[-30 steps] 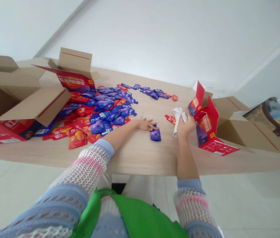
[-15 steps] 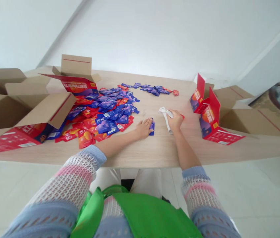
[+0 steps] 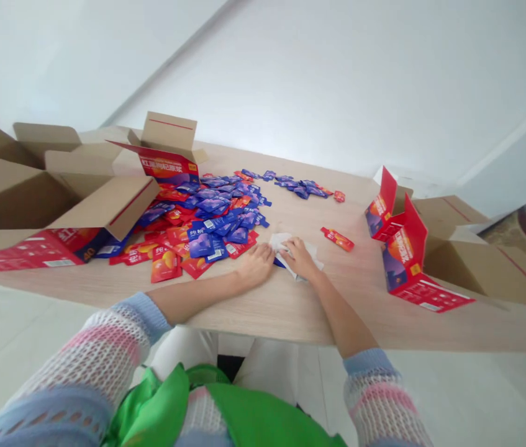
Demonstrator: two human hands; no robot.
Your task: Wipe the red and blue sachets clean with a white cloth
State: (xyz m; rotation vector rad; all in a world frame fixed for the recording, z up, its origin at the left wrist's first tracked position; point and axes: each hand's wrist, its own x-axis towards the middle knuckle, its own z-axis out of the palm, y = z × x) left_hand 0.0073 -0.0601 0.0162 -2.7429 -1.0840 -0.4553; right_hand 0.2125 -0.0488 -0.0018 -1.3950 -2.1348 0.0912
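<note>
At the middle of the table, a blue sachet [image 3: 278,263] lies flat, mostly covered by a white tissue [image 3: 308,256]. My left hand [image 3: 256,267] rests at the sachet's left end, fingers together and holding it against the table. With bent fingers, my right hand [image 3: 300,257] grips and presses the tissue over the sachet. A single red sachet [image 3: 338,239] lies to the right, beyond my right hand. Left of my hands spreads a big heap of red and blue sachets [image 3: 216,211].
Open cartons [image 3: 118,205] stand at the left, with a red-fronted box [image 3: 167,164] behind. More open red boxes [image 3: 405,254] are at the right. Several sachets [image 3: 303,187] lie in a small group at the back, near the white wall.
My right hand has moved left, bringing the tissue over the blue sachet. The red sachet from beneath that hand now lies alone on the table. The view has shifted slightly.
</note>
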